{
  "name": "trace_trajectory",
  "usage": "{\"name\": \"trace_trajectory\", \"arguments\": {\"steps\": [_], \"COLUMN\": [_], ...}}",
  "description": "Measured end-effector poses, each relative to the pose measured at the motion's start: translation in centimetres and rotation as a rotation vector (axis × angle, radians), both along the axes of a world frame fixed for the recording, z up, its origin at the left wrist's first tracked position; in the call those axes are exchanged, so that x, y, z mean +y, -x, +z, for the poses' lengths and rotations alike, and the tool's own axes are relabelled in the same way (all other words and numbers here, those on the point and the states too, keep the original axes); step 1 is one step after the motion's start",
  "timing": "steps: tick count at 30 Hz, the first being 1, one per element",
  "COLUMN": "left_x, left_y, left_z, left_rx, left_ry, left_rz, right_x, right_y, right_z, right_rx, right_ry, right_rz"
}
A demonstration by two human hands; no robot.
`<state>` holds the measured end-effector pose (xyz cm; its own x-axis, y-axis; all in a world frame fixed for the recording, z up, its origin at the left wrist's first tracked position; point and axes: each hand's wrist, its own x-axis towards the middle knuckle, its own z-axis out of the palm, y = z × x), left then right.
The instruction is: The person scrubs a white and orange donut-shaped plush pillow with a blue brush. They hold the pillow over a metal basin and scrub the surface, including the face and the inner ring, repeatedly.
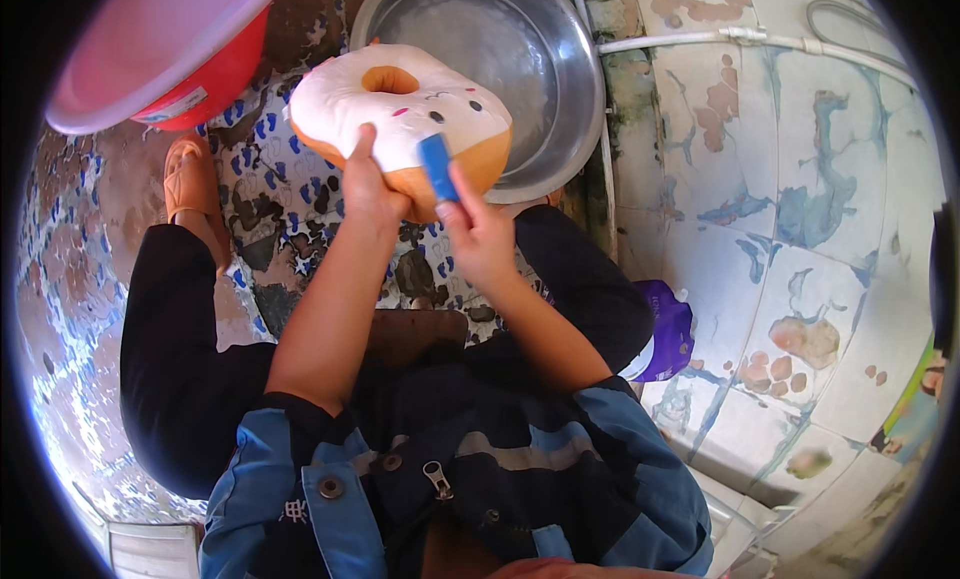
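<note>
This looks like a wash area; white pipes (690, 40) cross stained tiles (690, 249) beside a wide metal basin (550, 89).

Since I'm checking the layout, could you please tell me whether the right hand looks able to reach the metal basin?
Probably yes: the right hand holds a blue tool, but the metal basin lies just beyond, and though the plush cushion hides part of it, its right side looks unobstructed.
</note>
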<state>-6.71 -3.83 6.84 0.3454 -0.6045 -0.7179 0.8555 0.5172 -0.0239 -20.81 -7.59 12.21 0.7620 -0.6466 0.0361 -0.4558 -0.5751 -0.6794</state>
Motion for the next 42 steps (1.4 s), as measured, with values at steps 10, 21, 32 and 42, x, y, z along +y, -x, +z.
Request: {"name": "trace_trajectory", "arguments": {"steps": [10, 21, 32, 42], "left_x": [-0.3, 1.8, 3.9, 3.8], "left_y": [1.8, 1.0, 1.9, 2.3], "left_z": [0.1, -4.2, -9.2, -10.6], "left_rx": [-0.012, -0.04, -0.171, -0.084], "left_ry": [-0.142, -0.064, -0.125, -0.03], "left_rz": [0.017, -0.018, -0.06, -0.047], "right_x": [-8.4, -5.6, -1.4, -0.1], "right_y": [0.2, -1.2, -3.7, -2.0], "right_z": [-2.6, -3.2, -4.6, -2.1], "right_rx": [0.515, 0.513, 0.275, 0.199], "right_ry": [-0.12, 0.235, 0.4, 0.226], "right_rz": [-0.295, 0.043, 0.388, 0.38]}}
